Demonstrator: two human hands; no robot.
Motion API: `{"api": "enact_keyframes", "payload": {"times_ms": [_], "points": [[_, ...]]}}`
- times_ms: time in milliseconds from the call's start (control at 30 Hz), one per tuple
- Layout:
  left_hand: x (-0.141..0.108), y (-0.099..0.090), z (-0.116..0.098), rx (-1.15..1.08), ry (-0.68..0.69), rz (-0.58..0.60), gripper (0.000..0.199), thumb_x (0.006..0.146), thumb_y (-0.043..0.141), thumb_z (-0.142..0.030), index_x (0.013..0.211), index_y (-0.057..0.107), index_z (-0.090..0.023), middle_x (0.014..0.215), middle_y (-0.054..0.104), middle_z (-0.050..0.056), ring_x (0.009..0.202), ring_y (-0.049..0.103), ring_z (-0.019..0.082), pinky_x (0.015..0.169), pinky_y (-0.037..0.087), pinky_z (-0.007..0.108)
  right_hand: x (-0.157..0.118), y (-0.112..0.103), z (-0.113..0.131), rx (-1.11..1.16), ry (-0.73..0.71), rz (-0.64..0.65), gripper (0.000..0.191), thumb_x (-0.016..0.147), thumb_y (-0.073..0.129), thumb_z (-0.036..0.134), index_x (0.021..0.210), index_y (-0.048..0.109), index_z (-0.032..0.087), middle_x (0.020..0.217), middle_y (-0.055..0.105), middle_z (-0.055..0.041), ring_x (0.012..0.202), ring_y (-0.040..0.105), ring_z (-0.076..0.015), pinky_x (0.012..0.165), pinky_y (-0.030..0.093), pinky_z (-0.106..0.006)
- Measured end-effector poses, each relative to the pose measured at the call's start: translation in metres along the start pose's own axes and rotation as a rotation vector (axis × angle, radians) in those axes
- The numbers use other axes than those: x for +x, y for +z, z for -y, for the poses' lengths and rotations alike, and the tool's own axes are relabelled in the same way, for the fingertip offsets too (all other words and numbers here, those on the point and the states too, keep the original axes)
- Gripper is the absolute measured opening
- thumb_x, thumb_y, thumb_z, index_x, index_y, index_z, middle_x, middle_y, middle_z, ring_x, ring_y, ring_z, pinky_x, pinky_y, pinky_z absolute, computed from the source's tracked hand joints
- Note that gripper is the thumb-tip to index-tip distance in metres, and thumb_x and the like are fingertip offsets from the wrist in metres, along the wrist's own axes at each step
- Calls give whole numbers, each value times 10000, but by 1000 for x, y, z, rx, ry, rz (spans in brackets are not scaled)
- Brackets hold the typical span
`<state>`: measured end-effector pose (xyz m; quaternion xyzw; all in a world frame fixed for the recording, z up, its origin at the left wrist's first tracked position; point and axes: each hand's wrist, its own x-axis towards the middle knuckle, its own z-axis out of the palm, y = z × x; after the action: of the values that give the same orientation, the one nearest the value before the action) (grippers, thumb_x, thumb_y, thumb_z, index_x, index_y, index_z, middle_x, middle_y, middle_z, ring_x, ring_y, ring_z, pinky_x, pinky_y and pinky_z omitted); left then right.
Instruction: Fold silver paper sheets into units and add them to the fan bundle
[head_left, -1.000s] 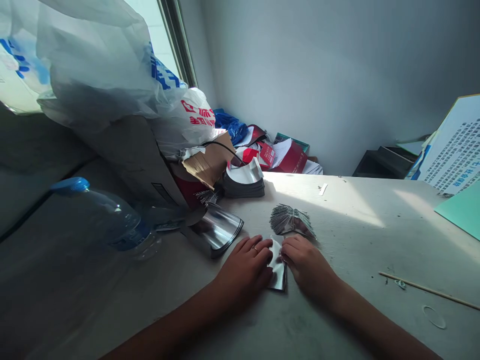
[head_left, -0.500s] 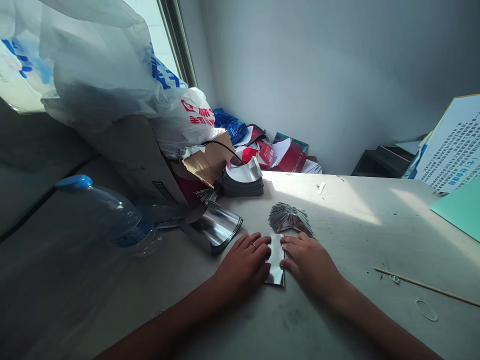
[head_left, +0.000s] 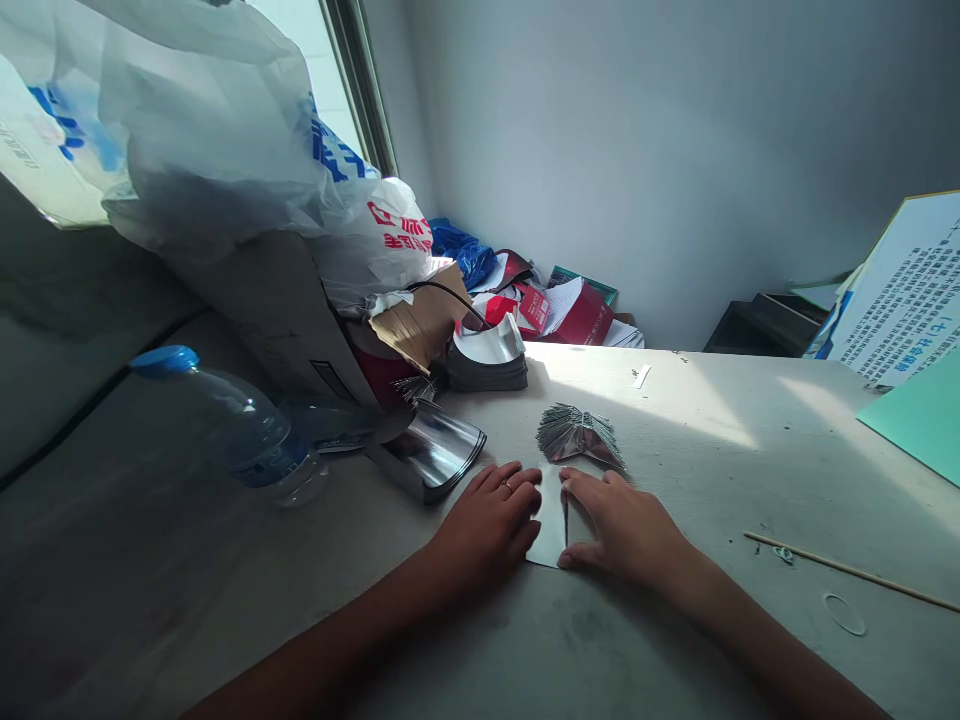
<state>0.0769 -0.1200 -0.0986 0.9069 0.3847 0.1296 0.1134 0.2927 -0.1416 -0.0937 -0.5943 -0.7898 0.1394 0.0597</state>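
So the counter (head_left: 667, 480) is a dull off-white, and the wall (head_left: 600, 150) is plain grey-blue. Big bag (head_left: 210, 130) is milky white with blue lettering, and the smaller bag (head_left: 382, 240) has red characters on white. The bottle (head_left: 255, 430) is clear with a bright blue cap and a darker blue label. Shiny silver on the curved sheets (head_left: 439, 445), crumpled bag (head_left: 465, 255) in deep blue, folder (head_left: 585, 315) dark red. Far right, there's a mint green sheet (head_left: 919, 415), pretty pale.

Left fingers (head_left: 525, 497) touch a pale sheet (head_left: 550, 520); right fingers (head_left: 581, 482), its edge.
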Motion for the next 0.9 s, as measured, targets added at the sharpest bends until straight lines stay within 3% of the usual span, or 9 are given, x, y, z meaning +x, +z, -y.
{"api": "enact_keyframes", "payload": {"times_ms": [133, 300, 533, 700, 900], "points": [[0, 0, 1, -8, 8, 0, 85, 915, 564, -214, 992, 582, -242, 1411, 568, 0, 1339, 460, 258, 1131, 369, 443, 2, 0, 0, 93, 21, 36, 899, 649, 869, 455, 1446, 507, 249, 1400, 597, -122, 1172, 605, -373, 827, 518, -415], [0, 1, 4, -17, 1, 7, 109, 927, 562, -224, 1033, 584, -240, 1447, 545, 6, 1367, 439, 254, 1139, 367, 434, 3, 2, 1, 134, 63, 49, 872, 662, 849, 442, 1443, 518, 240, 1431, 575, -121, 1222, 588, -387, 860, 526, -435], [2, 3, 5, -38, -12, 11, 130, 913, 583, -216, 1041, 601, -228, 1429, 563, 20, 1368, 446, 263, 1146, 364, 443, 3, 3, -5, 68, 22, 49, 953, 697, 786, 567, 1509, 426, 222, 1607, 336, -122, 1303, 520, -394, 931, 518, -461], [3, -1, 11, -55, 35, 37, 155, 906, 624, -242, 1060, 613, -233, 1418, 573, 28, 1366, 457, 266, 1130, 385, 426, 3, 2, -6, 31, 24, 108, 965, 726, 719, 645, 1533, 396, 225, 1627, 297, -93, 1320, 497, -410, 962, 513, -492], [5, -2, 25, -76, 105, 59, 157, 889, 652, -238, 1044, 635, -222, 1445, 555, 47, 1369, 466, 267, 1113, 418, 397, -3, 0, -2, 8, -41, 59, 872, 782, 677, 629, 1494, 452, 179, 1619, 310, -107, 1343, 469, -400, 1007, 487, -482]]}}
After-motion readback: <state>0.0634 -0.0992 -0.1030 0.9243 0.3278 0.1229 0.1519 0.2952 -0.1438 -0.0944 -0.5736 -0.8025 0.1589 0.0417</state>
